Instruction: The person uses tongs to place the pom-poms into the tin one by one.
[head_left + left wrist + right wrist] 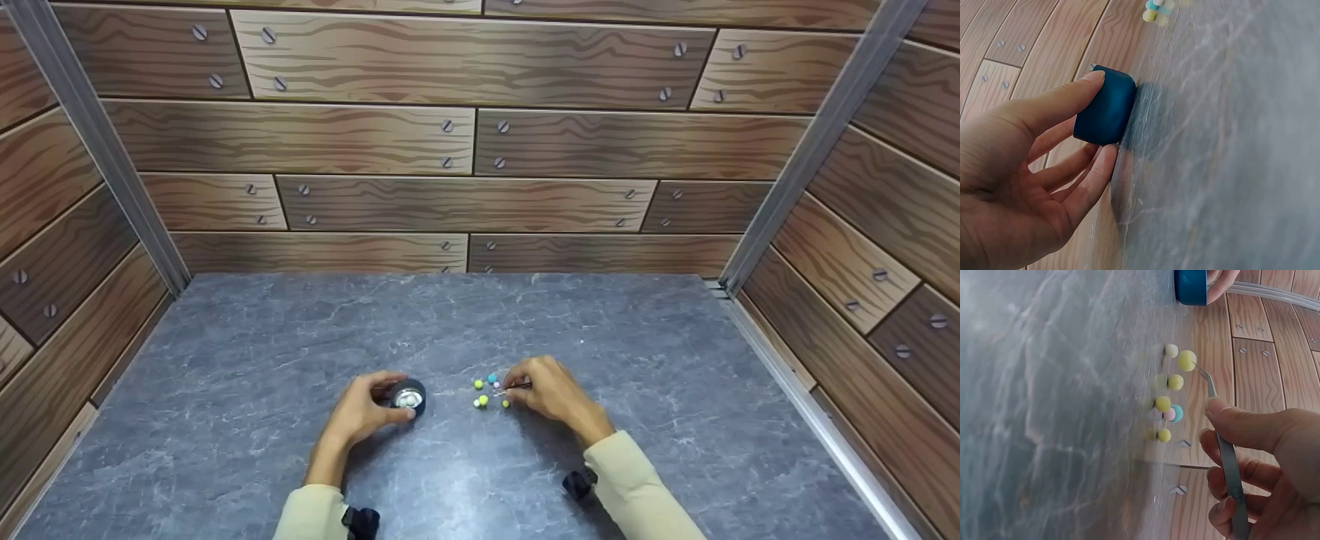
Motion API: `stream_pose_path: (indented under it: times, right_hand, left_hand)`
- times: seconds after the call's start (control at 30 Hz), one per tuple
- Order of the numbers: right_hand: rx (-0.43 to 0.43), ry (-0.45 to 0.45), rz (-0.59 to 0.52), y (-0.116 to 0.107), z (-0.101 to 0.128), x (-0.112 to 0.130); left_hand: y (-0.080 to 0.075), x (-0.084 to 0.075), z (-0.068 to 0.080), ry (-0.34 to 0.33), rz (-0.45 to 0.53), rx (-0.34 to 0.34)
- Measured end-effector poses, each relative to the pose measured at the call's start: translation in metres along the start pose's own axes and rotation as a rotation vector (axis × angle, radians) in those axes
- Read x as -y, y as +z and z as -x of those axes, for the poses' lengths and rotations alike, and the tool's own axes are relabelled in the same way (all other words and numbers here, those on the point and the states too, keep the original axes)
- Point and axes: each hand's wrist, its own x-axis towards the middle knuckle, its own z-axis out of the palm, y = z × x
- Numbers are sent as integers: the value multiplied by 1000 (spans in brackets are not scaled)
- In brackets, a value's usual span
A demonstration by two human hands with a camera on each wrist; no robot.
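Grey marbled stone covers the surface point(450, 330), which is enclosed on three sides by wood-patterned walls point(465, 142).

Head view: the left hand point(360, 412) curls its thumb and fingers round a small dark blue cup point(409, 396) standing on the surface, apparently to keep it steady; pale balls show inside the cup. Just to the right of the cup lies a loose cluster of small foam balls point(484, 391), yellow, teal and pink. The right hand point(551, 394) sits at the right edge of this cluster and pinches a pair of metal tweezers point(510, 388) whose tips point left toward the balls. Both forearms wear cream sleeves point(637, 487).

Left wrist view: the left hand point(1033, 169) grips the cup point(1105, 106) from two sides, thumb on one side of the wall and fingertips on the other, with the cup's base on the surface point(1230, 146). A few balls point(1152, 10) are visible far off near the upper edge.

Right wrist view: the right hand point(1264, 461) holds the tweezers point(1224, 455) between thumb and fingers, closed narrowly as for fine work. The tweezer tips meet a yellow ball point(1187, 360) at the end of the cluster nearest the cup point(1190, 287); whether that ball is lifted clear of the surface cannot be told. The other balls point(1163, 405) lie close together beside it, some touching one another.
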Motion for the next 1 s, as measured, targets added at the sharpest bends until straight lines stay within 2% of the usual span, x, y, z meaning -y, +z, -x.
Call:
stream_pose_path:
  times: [0.7, 1.0]
  right_hand:
    - [-16, -62, 3, 5, -18, 19]
    - [-51, -86, 17, 7, -26, 29]
  left_hand:
    - [-1, 1, 1, -4, -1, 0]
    - [-1, 1, -1, 5, 5, 7]
